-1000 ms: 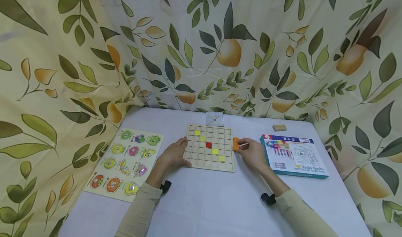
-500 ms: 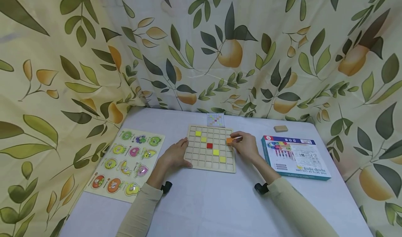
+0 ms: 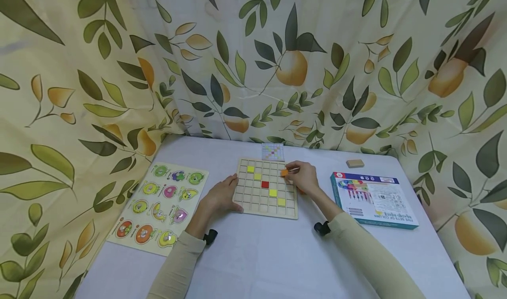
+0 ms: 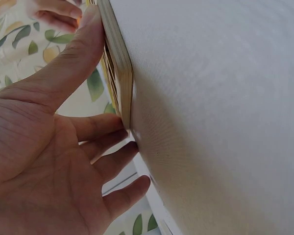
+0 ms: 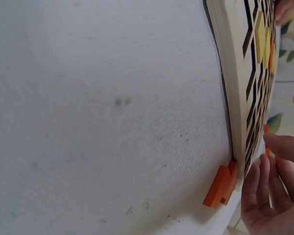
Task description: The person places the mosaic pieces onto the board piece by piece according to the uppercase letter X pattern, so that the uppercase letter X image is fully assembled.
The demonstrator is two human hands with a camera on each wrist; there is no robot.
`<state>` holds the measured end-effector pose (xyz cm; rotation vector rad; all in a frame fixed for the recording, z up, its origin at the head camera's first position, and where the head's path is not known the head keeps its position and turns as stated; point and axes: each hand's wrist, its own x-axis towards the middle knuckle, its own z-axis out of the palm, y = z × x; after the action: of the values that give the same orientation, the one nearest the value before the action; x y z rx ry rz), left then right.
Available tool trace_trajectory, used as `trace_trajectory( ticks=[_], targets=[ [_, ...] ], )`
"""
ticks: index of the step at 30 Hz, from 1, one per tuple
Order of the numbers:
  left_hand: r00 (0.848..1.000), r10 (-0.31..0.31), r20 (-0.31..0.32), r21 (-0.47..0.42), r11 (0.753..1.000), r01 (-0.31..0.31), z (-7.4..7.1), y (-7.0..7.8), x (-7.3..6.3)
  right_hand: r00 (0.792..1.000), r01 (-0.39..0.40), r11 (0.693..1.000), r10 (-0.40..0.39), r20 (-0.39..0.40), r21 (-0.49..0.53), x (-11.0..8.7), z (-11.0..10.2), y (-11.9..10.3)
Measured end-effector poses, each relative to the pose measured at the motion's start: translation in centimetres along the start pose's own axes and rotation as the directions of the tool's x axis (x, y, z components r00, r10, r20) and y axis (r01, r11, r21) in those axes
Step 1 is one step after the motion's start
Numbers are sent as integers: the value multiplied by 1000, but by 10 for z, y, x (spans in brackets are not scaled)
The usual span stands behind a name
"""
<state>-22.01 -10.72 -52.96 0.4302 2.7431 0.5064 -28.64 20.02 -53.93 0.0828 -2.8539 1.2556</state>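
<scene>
A wooden grid board (image 3: 249, 197) lies at the table's middle, with several yellow tiles (image 3: 273, 193) and one red tile (image 3: 265, 184) in its cells along a diagonal. My left hand (image 3: 219, 195) rests against the board's left edge, its thumb at the near left corner and its fingers extended. Over the far right cells, my right hand (image 3: 305, 175) pinches an orange tile (image 3: 284, 172) between thumb and fingers. Other orange tiles (image 5: 220, 186) stand on the cloth against the board's right edge; in the head view that hand mostly hides them.
A small printed grid card (image 3: 273, 151) lies behind the board. To the left is a fruit puzzle board (image 3: 148, 219). A blue-edged box (image 3: 374, 200) lies on the right, with a small wooden block (image 3: 354, 163) behind it. A patterned curtain (image 3: 253, 70) surrounds the white-covered table (image 3: 253, 259).
My right hand has moved from the orange tiles beside the board up and leftward over its far right cells, carrying one orange tile. The left hand stays at the board's left edge.
</scene>
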Motion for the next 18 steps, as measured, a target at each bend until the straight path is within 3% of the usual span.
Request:
trace_trajectory(
  ticks=[18],
  targets=[
    [1000,22,-17,-6,1000,-22,-1,-1,-1,1000,27,999,-27,9,-36,2,11,-3]
  ],
)
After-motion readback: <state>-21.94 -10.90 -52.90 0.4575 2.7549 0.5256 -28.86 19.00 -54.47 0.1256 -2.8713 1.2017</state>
